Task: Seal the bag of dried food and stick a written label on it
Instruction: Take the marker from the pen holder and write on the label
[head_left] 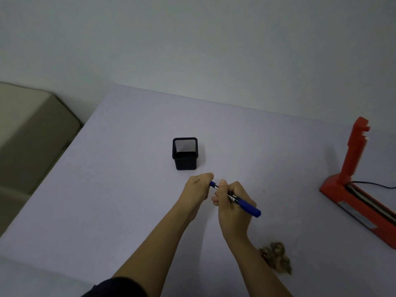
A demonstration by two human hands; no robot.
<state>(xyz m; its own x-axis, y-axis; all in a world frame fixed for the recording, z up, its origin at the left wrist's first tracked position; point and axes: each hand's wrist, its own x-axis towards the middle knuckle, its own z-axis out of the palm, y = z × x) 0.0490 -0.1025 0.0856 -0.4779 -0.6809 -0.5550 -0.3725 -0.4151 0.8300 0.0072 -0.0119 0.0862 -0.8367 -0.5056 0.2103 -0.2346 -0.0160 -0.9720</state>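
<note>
A pale lilac bench (128,168) runs to a plain wall. From the head view we see a blue pen (237,199) slanting from lower right to upper left between both hands, in front of a black mesh cup (185,154). Our right hand (232,203) wraps the barrel; our left hand (198,187) pinches the far tip, likely the cap, so we judge the coming pull runs along that slant. The bag of dried food (276,257) lies near our right wrist, untouched; a red sealer (360,185) stands well right. We see no label.
</note>
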